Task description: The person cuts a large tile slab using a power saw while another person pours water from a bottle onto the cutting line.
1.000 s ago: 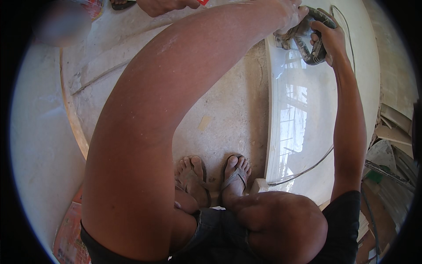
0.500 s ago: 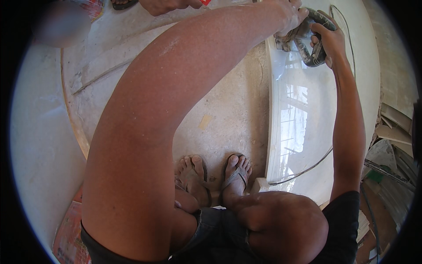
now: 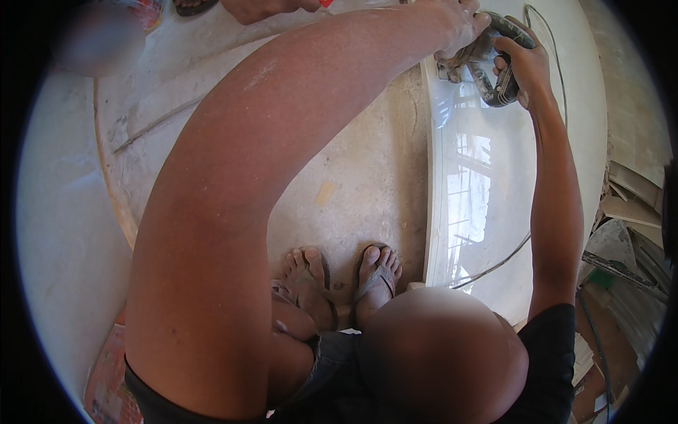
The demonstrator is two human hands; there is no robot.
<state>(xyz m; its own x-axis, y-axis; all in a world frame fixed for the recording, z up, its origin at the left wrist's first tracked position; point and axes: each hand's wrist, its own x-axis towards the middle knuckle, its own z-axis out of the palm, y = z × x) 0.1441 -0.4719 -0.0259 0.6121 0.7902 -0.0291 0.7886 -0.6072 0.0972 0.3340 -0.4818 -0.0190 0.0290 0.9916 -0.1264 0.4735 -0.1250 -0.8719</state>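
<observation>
Dusty black loop-handled power tool (image 3: 485,49), held between one and two o'clock.
Its handle (image 3: 504,90) was gripped by the right hand (image 3: 531,67); the left hand (image 3: 458,30) was laid against it, its closure indiscernible.

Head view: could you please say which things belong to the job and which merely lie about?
In the job, apparently:
- dusty black loop-handled tool, in right hand
- glossy white slab under it
- thin black cord

Lying about, apparently:
- small tan rectangular scrap
- pale flat boards, right
</observation>
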